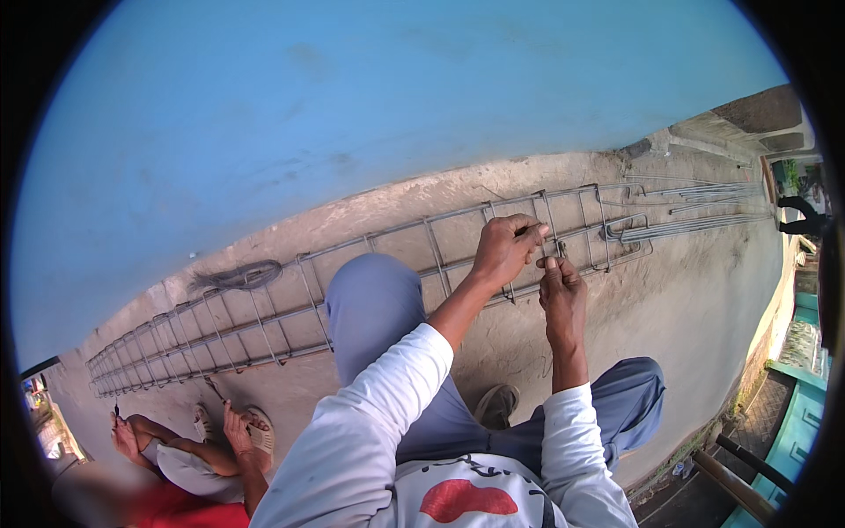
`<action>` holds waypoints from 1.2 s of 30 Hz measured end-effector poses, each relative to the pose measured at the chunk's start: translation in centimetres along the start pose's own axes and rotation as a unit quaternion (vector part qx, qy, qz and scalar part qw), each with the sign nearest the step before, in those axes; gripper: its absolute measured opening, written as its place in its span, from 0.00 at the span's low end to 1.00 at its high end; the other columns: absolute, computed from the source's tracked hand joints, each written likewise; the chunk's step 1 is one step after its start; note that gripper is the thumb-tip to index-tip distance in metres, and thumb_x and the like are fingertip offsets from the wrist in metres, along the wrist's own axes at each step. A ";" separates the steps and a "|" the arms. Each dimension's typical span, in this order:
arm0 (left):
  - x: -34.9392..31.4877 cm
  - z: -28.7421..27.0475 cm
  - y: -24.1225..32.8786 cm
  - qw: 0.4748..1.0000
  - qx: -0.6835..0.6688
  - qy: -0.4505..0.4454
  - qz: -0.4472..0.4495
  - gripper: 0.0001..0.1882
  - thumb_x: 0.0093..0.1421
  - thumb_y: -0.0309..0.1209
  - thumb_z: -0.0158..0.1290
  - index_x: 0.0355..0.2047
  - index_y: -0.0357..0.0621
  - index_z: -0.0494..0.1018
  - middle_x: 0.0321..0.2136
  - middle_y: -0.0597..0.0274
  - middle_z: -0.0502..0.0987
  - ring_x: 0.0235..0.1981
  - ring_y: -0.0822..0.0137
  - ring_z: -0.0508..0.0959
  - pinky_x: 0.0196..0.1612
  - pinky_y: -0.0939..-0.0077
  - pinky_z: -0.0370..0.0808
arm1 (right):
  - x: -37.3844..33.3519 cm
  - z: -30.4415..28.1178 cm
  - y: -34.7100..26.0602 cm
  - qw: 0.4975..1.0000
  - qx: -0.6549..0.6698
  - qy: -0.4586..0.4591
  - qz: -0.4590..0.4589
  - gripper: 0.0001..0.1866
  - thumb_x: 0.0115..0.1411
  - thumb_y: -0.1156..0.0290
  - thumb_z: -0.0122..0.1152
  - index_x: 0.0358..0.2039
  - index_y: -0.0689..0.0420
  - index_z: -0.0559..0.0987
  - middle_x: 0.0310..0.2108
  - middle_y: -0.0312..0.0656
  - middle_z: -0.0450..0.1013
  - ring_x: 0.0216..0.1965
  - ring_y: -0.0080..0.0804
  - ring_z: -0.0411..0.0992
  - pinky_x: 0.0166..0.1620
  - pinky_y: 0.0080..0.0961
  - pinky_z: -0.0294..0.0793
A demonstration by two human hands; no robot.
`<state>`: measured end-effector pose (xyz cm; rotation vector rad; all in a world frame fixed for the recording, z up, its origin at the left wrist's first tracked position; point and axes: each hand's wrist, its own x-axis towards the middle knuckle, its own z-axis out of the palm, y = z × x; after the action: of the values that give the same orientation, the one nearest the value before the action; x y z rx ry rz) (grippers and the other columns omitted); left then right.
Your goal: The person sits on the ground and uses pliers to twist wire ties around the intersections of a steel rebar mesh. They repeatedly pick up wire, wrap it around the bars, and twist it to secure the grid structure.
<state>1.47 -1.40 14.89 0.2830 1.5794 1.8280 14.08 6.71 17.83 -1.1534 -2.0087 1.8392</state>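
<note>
A long cage of steel reinforcing bars [405, 228], with square stirrups along it, lies across the ground in front of me. My left hand [510, 250] is over the cage near its right end, thumb and fingers pinched together. Just right of and below it, my right hand [562, 283] is also pinched, its fingertips close to the left hand's and beside a stirrup [604, 231]. Whatever the fingertips hold is too thin and small to make out. My bent left knee [377, 295] covers part of the cage's near side.
A coil of thin wire [242, 276] rests at the cage's far edge, by the blue wall [396, 88]. Loose steel rods [695, 227] extend right. At lower left a co-worker in red [198, 513] crouches by the cage. Another person's dark legs [803, 217] show far right.
</note>
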 end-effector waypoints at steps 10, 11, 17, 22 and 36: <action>2.6 0.3 -1.0 0.991 -0.127 0.025 -0.020 0.12 0.66 0.31 0.58 0.32 0.31 0.79 0.21 0.64 0.75 0.19 0.76 0.72 0.22 0.76 0.72 | 1.6 1.2 -1.2 0.988 0.123 -0.020 0.091 0.10 0.73 0.61 0.53 0.43 0.53 0.77 0.16 0.22 0.57 0.14 0.10 0.50 0.17 0.14 0.46; 2.9 0.4 -1.0 0.988 -0.148 0.029 -0.031 0.12 0.66 0.31 0.58 0.32 0.31 0.79 0.21 0.64 0.75 0.19 0.75 0.72 0.22 0.76 0.72 | 2.0 0.9 -1.2 0.987 0.118 -0.033 0.107 0.09 0.73 0.61 0.53 0.43 0.52 0.77 0.16 0.22 0.56 0.14 0.10 0.49 0.17 0.14 0.45; 4.5 -0.8 -2.2 0.990 -0.121 -0.043 -0.050 0.11 0.65 0.32 0.59 0.33 0.33 0.80 0.22 0.64 0.76 0.21 0.75 0.74 0.23 0.78 0.73 | 3.6 -0.6 -1.3 0.986 0.057 -0.071 0.142 0.08 0.73 0.61 0.53 0.44 0.49 0.77 0.14 0.20 0.55 0.12 0.10 0.46 0.15 0.14 0.44; 8.0 -5.6 -4.1 0.977 0.191 0.070 0.071 0.12 0.65 0.34 0.57 0.40 0.37 0.82 0.28 0.58 0.83 0.29 0.68 0.81 0.36 0.71 0.78 | 6.0 -0.8 2.4 0.989 0.034 0.006 0.145 0.09 0.72 0.61 0.53 0.44 0.49 0.77 0.15 0.20 0.56 0.13 0.10 0.48 0.16 0.15 0.45; 12.6 -8.6 -9.0 0.902 0.414 -0.006 -0.121 0.15 0.67 0.40 0.54 0.48 0.50 0.82 0.52 0.53 0.80 0.54 0.52 0.78 0.57 0.59 0.74 | 14.7 2.5 12.5 0.978 0.000 -0.021 0.207 0.12 0.69 0.64 0.54 0.46 0.55 0.81 0.18 0.28 0.65 0.15 0.18 0.56 0.17 0.22 0.55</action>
<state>-9.50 -0.13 1.10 0.4452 2.2002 0.8807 7.67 13.34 0.70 -1.6487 -1.8955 2.0584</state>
